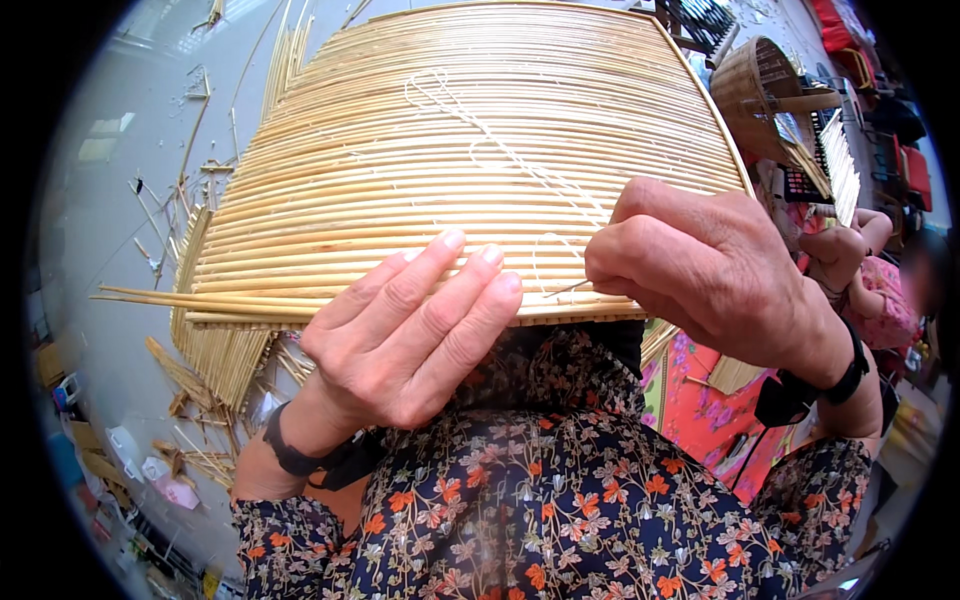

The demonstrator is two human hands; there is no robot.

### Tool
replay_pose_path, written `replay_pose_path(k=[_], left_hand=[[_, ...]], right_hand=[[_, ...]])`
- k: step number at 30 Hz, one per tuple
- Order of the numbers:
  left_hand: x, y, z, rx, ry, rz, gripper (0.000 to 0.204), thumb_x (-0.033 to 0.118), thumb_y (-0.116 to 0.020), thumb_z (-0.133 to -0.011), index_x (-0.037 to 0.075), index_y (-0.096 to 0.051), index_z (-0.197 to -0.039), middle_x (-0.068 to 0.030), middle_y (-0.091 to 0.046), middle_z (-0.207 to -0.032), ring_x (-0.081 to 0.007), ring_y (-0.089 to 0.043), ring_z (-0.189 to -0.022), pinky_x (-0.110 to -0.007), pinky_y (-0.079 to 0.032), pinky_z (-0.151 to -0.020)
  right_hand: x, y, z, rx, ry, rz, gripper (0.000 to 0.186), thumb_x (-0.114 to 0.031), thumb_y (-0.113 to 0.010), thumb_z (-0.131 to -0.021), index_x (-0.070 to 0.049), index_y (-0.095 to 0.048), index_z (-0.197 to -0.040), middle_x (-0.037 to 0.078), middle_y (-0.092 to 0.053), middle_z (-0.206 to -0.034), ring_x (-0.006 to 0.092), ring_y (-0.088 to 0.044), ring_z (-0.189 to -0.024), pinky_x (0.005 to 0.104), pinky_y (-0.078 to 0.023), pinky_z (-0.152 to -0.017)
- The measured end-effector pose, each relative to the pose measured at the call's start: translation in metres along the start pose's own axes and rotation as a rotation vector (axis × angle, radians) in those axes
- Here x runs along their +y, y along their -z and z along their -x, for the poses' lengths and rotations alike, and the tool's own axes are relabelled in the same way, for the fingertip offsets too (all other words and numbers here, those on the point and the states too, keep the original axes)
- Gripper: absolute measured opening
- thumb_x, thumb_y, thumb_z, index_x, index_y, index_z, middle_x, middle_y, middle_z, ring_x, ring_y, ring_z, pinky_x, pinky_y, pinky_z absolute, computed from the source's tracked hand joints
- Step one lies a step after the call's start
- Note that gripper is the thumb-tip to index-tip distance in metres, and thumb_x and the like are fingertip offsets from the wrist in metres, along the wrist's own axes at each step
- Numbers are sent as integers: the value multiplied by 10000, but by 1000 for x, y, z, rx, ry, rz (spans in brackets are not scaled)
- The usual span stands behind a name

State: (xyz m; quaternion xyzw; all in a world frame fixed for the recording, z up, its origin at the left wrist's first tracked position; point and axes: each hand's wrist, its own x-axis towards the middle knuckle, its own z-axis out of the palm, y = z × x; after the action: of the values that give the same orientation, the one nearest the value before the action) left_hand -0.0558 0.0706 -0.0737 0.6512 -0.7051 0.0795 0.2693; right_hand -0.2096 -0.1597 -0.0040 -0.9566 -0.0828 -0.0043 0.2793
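A wide panel of slender straw-coloured stalks (480, 130), laid side by side and stitched with pale thread, fills the middle of the view. My left hand (405, 335) lies on its near edge with fingers stretched flat over the stalks; its thumb is hidden. In a pinch, my right hand (700, 265) holds a thin needle (568, 290), whose tip points left at the near edge, just beyond the left fingertips. A white thread (520, 165) runs loosely across the panel in loops towards the right hand. Several longer stalks (150, 298) jut out past the left edge.
Loose stalks and scraps lie on the grey floor (130, 220) at left. Another stalk panel (225, 365) hangs below the left corner. A woven basket (750, 90) stands at far right. Beyond my right wrist, another person's bare limb (845, 250) shows beside a red floral cloth (700, 400).
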Motion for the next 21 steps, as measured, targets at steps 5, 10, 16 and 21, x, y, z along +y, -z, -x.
replay_pose_path(k=[5,10,16,21], left_hand=[[2,1,-1,-31,21,19,192,134,-750,-940,64,-773,-1118,-99,-816,-1104,-287,-777,-1110,-352,-613,-874],[3,-1,0,-28,9,6,173,150,-753,-947,75,-767,-1103,-102,-817,-1104,-285,-777,-1113,-348,-612,-873],[3,4,1,-13,10,19,175,159,-761,-944,85,-769,-1102,-98,-818,-1102,-283,-778,-1107,-341,-611,-877],[3,4,2,-22,3,5,168,161,-756,-948,89,-770,-1099,-94,-817,-1108,-277,-777,-1109,-336,-608,-888]], right_hand=[[-1,-9,-1,-35,45,51,204,-54,-800,-819,-65,-633,-937,53,-575,-797,207,-653,-646,356,-487,-508],[6,-7,5,-31,90,101,193,-56,-796,-798,-72,-643,-913,8,-530,-689,160,-604,-544,333,-443,-452],[-1,2,1,-84,99,60,181,-54,-782,-776,-55,-654,-903,4,-521,-636,152,-568,-490,336,-418,-425],[-2,2,-2,-85,121,32,187,-66,-766,-761,-42,-646,-903,8,-488,-635,157,-557,-490,336,-408,-420]])
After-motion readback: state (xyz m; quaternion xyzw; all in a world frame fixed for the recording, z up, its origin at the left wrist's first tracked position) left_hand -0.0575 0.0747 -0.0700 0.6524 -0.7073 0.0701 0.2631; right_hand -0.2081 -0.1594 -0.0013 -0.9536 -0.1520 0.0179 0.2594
